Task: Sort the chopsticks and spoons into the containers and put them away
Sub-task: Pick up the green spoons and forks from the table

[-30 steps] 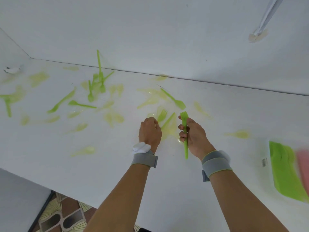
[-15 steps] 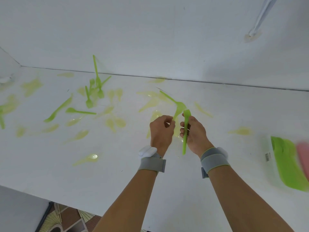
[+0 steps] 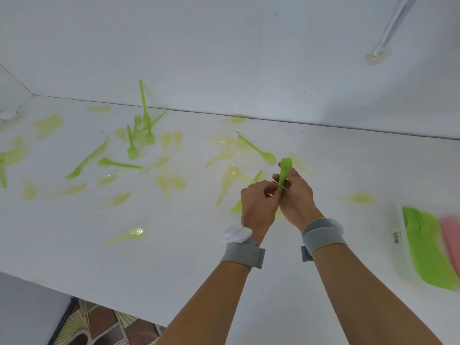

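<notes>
Fork point(image 3: 283, 174), bright green, stands tines-up in the right hand point(image 3: 295, 195), whose fingers curl round its handle above the middle of the surface point(image 3: 174, 257). The left hand point(image 3: 257, 207) pinches at the handle's lower end. This looks like the gathering step; next the fork needs carrying to the green container point(image 3: 428, 247) at the right edge. Pale spoons point(image 3: 127, 236) and more green pieces lie scattered toward the far-left corner.
</notes>
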The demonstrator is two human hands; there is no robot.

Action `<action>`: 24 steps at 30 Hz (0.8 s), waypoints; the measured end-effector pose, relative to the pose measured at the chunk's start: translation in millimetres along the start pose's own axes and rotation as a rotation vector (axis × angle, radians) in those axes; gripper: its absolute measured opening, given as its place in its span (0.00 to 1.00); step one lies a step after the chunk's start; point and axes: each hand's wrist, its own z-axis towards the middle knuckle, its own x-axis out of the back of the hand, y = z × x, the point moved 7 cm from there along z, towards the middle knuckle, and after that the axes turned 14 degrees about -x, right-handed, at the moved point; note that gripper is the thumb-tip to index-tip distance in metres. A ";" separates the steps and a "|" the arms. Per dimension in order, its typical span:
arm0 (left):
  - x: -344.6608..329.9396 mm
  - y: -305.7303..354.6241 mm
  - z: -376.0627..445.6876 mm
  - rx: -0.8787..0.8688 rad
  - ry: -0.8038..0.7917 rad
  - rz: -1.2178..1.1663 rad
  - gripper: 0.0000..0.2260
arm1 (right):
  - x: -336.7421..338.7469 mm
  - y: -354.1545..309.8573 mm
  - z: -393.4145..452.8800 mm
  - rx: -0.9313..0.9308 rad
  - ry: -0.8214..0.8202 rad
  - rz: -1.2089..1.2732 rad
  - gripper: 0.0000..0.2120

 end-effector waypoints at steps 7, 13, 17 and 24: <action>30.3 -24.5 14.4 0.113 -0.002 0.394 0.08 | 11.4 -14.8 1.7 0.103 0.151 -0.266 0.15; 35.4 -43.8 2.9 0.169 -0.130 0.565 0.11 | 11.8 -8.7 5.0 0.043 0.105 -0.270 0.16; 42.9 -40.0 -3.6 0.161 -0.064 0.533 0.13 | 4.4 -4.1 5.1 0.044 0.070 -0.318 0.16; 56.9 -52.0 -21.8 0.260 -0.125 0.597 0.09 | -7.5 15.7 4.3 -0.015 0.002 -0.402 0.16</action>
